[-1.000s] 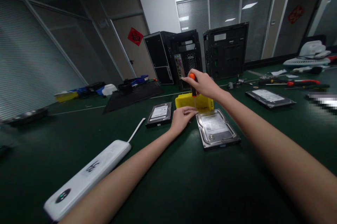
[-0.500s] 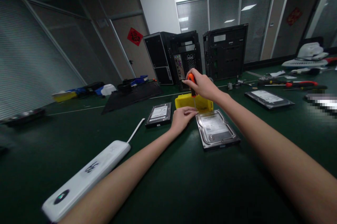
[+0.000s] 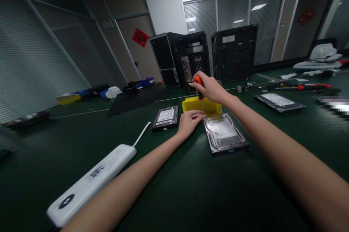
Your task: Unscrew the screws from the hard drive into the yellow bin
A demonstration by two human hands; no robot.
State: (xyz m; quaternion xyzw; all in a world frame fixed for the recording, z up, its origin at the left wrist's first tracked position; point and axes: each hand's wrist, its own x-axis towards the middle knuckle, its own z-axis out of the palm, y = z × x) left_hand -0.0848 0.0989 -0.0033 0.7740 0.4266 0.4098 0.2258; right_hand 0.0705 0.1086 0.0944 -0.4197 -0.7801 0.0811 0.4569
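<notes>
My right hand (image 3: 207, 87) is wrapped around the orange and black handle of a screwdriver (image 3: 199, 80), held upright with its shaft pointing down. Close to the shaft's lower end, the fingers of my left hand (image 3: 190, 120) are pinched together. What they hold, if anything, is hidden. Just right of those fingertips, a silver hard drive (image 3: 225, 133) lies label up on the table. A yellow plastic tray (image 3: 214, 107) stands directly behind them. Left of my left hand lies a second hard drive (image 3: 165, 117), with a white label.
A white power strip (image 3: 94, 181) with a cable lies at front left. Computer cases (image 3: 234, 54) stand behind the tray. Another hard drive (image 3: 279, 101) and red-handled pliers (image 3: 302, 86) are on the right. A black mat (image 3: 136, 99) lies at back left of the green table (image 3: 174, 188).
The view has shifted very slightly. Both hands and the screwdriver keep practically the same position, and the hard drives have not moved.
</notes>
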